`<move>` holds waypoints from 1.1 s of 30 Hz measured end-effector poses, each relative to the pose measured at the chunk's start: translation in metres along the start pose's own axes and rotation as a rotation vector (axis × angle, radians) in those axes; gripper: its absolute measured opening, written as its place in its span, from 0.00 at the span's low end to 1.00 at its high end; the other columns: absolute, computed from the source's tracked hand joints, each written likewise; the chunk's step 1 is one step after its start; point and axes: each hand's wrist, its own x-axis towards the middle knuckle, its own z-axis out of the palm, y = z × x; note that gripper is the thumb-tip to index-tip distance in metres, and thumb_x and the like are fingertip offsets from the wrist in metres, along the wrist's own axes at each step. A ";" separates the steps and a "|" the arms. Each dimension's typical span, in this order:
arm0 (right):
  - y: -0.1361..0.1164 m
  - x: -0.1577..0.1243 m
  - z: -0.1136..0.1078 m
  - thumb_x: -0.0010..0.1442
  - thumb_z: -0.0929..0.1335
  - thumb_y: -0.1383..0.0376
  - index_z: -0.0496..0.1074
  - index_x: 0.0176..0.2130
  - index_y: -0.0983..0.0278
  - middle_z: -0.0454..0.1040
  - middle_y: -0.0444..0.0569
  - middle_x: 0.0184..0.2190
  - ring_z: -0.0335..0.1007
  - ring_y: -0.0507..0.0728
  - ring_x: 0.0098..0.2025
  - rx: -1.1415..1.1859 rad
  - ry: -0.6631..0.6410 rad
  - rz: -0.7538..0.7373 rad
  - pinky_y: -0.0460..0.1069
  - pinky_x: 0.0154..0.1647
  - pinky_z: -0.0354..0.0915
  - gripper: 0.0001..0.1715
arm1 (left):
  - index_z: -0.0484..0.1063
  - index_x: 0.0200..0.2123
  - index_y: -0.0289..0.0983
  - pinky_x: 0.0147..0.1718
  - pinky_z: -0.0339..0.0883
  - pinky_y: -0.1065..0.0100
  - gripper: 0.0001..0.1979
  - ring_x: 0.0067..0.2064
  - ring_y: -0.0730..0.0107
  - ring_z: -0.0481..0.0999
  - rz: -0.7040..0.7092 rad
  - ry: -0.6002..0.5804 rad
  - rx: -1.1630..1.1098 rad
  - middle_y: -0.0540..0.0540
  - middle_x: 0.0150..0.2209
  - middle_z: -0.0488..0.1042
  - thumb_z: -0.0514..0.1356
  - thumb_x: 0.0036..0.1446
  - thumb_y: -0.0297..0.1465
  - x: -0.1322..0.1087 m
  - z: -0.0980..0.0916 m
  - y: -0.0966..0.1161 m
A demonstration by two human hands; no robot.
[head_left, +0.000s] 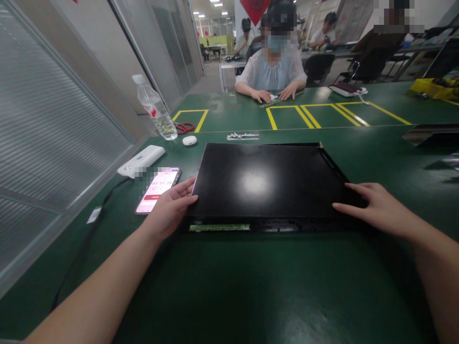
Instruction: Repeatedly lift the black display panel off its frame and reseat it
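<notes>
A flat black display panel (265, 181) lies on the green table (251, 286) in front of me, with a thin green circuit strip (219, 228) along its near edge. My left hand (168, 210) rests against the panel's near left corner, fingers stretched out along the edge. My right hand (376, 208) lies flat on the near right corner, fingers extended and pressing on the surface. Neither hand wraps round anything.
A phone (158, 188) with a lit screen lies just left of the panel, beside a white power bank (141, 161) with a cable. Further back stand a water bottle (155, 107), red scissors (184, 127) and a white earbud case (189, 140). A person sits across the table.
</notes>
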 end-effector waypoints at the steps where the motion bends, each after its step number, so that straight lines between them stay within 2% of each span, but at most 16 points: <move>1: 0.000 -0.001 -0.002 0.40 0.72 0.28 0.76 0.58 0.64 0.72 0.63 0.54 0.71 0.76 0.59 0.001 -0.021 0.002 0.68 0.65 0.66 0.60 | 0.83 0.48 0.35 0.40 0.79 0.72 0.27 0.42 0.61 0.87 0.000 0.000 -0.007 0.42 0.41 0.87 0.74 0.40 0.19 0.000 0.000 0.000; 4: 0.003 -0.004 -0.009 0.34 0.73 0.27 0.73 0.62 0.63 0.69 0.64 0.57 0.71 0.76 0.59 0.010 -0.098 0.015 0.68 0.65 0.67 0.68 | 0.83 0.50 0.35 0.40 0.79 0.72 0.28 0.42 0.61 0.87 0.001 -0.009 -0.005 0.42 0.41 0.87 0.74 0.41 0.19 0.000 -0.002 -0.001; 8: 0.009 -0.004 -0.014 0.31 0.75 0.28 0.70 0.66 0.61 0.67 0.65 0.61 0.70 0.76 0.60 0.030 -0.165 -0.004 0.67 0.66 0.66 0.72 | 0.83 0.51 0.34 0.41 0.79 0.70 0.29 0.44 0.59 0.86 0.004 -0.020 0.006 0.41 0.43 0.87 0.74 0.42 0.20 0.001 -0.003 -0.002; 13: 0.008 -0.004 -0.014 0.33 0.75 0.29 0.70 0.66 0.62 0.67 0.65 0.60 0.70 0.76 0.60 0.002 -0.147 -0.023 0.67 0.64 0.68 0.70 | 0.83 0.52 0.34 0.42 0.79 0.68 0.30 0.45 0.57 0.86 0.003 -0.012 0.009 0.40 0.43 0.87 0.74 0.41 0.20 0.001 -0.003 -0.002; 17: 0.005 -0.004 -0.012 0.32 0.73 0.28 0.69 0.67 0.65 0.68 0.66 0.59 0.71 0.76 0.59 -0.052 -0.154 -0.019 0.67 0.61 0.71 0.74 | 0.83 0.50 0.34 0.42 0.79 0.69 0.29 0.44 0.59 0.86 0.011 0.004 0.007 0.42 0.42 0.87 0.74 0.40 0.20 0.001 -0.002 -0.003; 21: 0.006 -0.003 -0.010 0.35 0.71 0.27 0.69 0.67 0.64 0.69 0.65 0.58 0.71 0.75 0.60 -0.080 -0.115 -0.053 0.66 0.62 0.70 0.72 | 0.84 0.48 0.34 0.41 0.79 0.71 0.28 0.43 0.60 0.86 0.023 0.009 0.003 0.43 0.40 0.87 0.75 0.38 0.21 0.001 0.000 -0.003; 25: 0.006 -0.004 -0.011 0.34 0.72 0.28 0.68 0.68 0.66 0.68 0.65 0.59 0.72 0.74 0.59 -0.078 -0.147 -0.026 0.64 0.62 0.71 0.73 | 0.84 0.48 0.35 0.41 0.79 0.70 0.29 0.44 0.59 0.86 0.017 0.018 0.025 0.43 0.41 0.87 0.75 0.38 0.21 0.000 0.001 -0.002; 33: 0.011 -0.003 -0.013 0.36 0.72 0.28 0.71 0.65 0.65 0.68 0.65 0.59 0.69 0.74 0.62 -0.052 -0.155 -0.083 0.64 0.62 0.70 0.69 | 0.81 0.55 0.35 0.53 0.77 0.60 0.33 0.53 0.51 0.83 0.025 0.006 0.110 0.39 0.48 0.86 0.74 0.42 0.24 0.001 -0.003 -0.003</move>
